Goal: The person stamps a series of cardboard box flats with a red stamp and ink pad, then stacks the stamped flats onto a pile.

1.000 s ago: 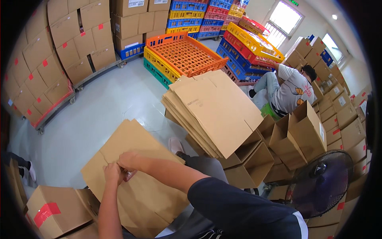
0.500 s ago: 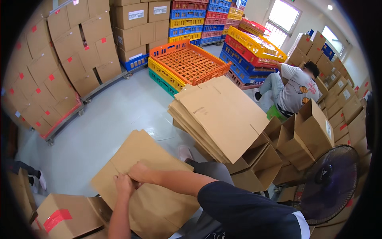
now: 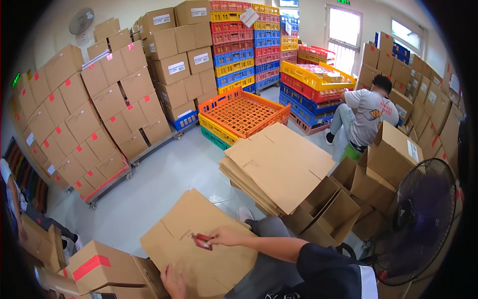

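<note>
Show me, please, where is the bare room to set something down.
Widest is the grey floor between the stacked boxes, the orange crate and the nearest flat cardboard. The top of the cardboard stack is also free. Crowded: right of that stack, with open boxes and a fan, and lower left, around the taped box.

Stacked cartons (image 3: 74,134) stand at upper left. Crates (image 3: 244,113) sit at upper centre, behind the cardboard stack (image 3: 281,167). A flat carton (image 3: 198,219) lies at lower centre, left of the fan (image 3: 423,219).

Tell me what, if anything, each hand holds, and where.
The right hand holds a small red object by its right end. The left hand is at the left edge of the flat cardboard; whether it grips cannot be told.
</note>
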Demonstrator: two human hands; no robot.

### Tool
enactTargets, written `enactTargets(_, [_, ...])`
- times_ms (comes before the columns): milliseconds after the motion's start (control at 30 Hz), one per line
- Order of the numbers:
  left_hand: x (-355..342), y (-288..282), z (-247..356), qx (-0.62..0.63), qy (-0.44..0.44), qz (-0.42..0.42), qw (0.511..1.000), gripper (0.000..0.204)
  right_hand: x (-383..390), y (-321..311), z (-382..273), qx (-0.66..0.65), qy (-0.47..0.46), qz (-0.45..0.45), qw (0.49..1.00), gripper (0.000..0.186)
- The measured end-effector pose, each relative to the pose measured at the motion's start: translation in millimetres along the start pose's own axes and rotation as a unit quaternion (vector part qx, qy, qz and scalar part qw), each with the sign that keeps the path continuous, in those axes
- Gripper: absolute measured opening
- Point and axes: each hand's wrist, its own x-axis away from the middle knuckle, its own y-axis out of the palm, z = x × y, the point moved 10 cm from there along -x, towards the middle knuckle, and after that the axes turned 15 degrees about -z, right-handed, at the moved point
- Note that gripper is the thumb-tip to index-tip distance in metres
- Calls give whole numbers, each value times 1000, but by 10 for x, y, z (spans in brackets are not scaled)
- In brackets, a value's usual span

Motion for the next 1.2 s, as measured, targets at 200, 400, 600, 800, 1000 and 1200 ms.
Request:
enactTargets(200, [522, 198, -1453, 419, -257, 63, 869, 21, 307, -269, 720, -239, 2, 220, 946, 26])
enactTargets(400, [280, 130, -1604, 168, -308, 62, 935, 39, 379, -536, 971, -301, -71, 352, 883, 39])
enactTargets(600, [311, 391, -1273, 38, -490, -100, 865, 70, 681, -806, 1066, -181, 65, 406, 893, 41])
enactTargets(800, [855, 394, -1998, 158, -454, -94, 872, 49, 216, -434, 934, -103, 117, 353, 923, 36])
enactTargets(1000, [-164, 293, -1364, 152, -334, -4, 930, 43, 402, -1279, 1876, -251, -137, 410, 866, 57])
enactTargets(1200, [147, 199, -1104, 357, -212, 62, 908, 77, 406, -1215, 1943, -410, -106, 439, 792, 55])
